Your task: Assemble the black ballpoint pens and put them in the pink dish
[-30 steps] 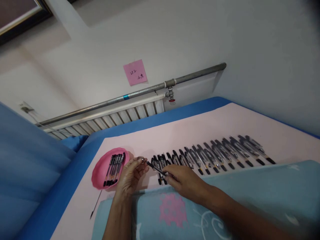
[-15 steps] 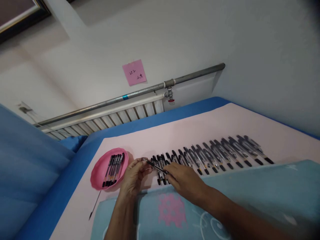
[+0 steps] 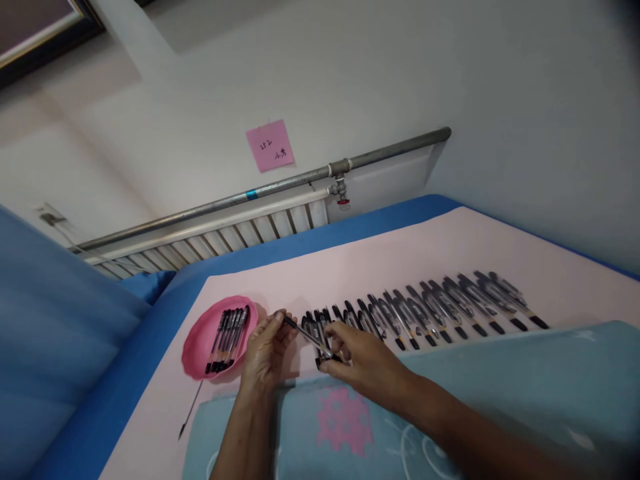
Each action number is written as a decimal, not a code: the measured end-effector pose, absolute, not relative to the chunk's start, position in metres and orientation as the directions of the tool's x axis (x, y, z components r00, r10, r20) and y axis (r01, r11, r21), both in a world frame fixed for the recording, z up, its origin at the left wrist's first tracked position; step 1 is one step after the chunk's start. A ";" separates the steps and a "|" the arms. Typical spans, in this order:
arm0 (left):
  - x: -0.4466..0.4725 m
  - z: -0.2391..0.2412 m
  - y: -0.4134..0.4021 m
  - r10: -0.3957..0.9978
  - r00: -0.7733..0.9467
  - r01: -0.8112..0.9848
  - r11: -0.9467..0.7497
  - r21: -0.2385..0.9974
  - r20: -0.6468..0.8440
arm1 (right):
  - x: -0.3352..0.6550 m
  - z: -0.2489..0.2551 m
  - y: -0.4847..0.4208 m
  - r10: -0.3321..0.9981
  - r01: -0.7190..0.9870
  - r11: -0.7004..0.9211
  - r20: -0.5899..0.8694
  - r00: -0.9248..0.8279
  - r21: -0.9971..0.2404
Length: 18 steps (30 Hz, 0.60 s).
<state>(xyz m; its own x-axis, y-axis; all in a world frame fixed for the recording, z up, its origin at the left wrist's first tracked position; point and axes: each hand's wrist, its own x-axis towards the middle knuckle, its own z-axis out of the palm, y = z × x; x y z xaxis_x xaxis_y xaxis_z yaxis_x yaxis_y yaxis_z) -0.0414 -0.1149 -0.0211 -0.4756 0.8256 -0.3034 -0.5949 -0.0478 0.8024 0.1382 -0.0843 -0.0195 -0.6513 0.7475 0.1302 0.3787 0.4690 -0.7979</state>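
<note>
Both hands hold one black pen (image 3: 306,334) between them, just above the pink table cover (image 3: 400,260). My left hand (image 3: 264,355) pinches the pen's upper left end with fingertips. My right hand (image 3: 363,363) grips its lower right end, fingers curled. Right behind them a long row of pens (image 3: 425,310) lies side by side, running to the right. A pink dish (image 3: 200,347) to the left of my left hand holds several black pens (image 3: 229,337).
A thin pen refill (image 3: 191,409) lies loose on the cover below the dish. A light blue cloth with a pink flower (image 3: 345,420) covers the near edge under my forearms. Behind the table are a radiator (image 3: 210,240), a grey pipe (image 3: 300,179) and a pink note (image 3: 270,145) on the wall.
The pen's left end has tilted up a little in my left fingertips. My right hand has slid slightly down along the pen towards me.
</note>
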 end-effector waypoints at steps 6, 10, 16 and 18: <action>-0.043 -0.025 -0.113 0.830 -0.473 -0.619 -0.074 0.782 -0.297 | 0.139 -0.018 -0.083 0.772 0.370 0.458 0.155 -0.616 -0.808; -0.042 -0.024 -0.112 0.828 -0.478 -0.613 -0.075 0.787 -0.293 | 0.137 -0.018 -0.082 0.785 0.333 0.382 0.113 -0.609 -0.862; -0.042 -0.022 -0.113 0.825 -0.488 -0.617 -0.094 0.781 -0.286 | 0.139 -0.019 -0.082 0.773 0.367 0.477 0.181 -0.609 -0.799; -0.042 -0.022 -0.113 0.831 -0.475 -0.619 -0.084 0.781 -0.288 | 0.139 -0.021 -0.081 0.778 0.385 0.454 0.147 -0.611 -0.804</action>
<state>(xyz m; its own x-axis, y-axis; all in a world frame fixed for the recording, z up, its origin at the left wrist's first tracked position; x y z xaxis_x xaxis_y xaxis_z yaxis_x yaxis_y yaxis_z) -0.0424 -0.1130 -0.0219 -0.4754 0.8314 -0.2878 -0.6191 -0.0837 0.7808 0.1394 -0.0806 -0.0210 -0.6106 0.7781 0.1473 0.3847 0.4540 -0.8037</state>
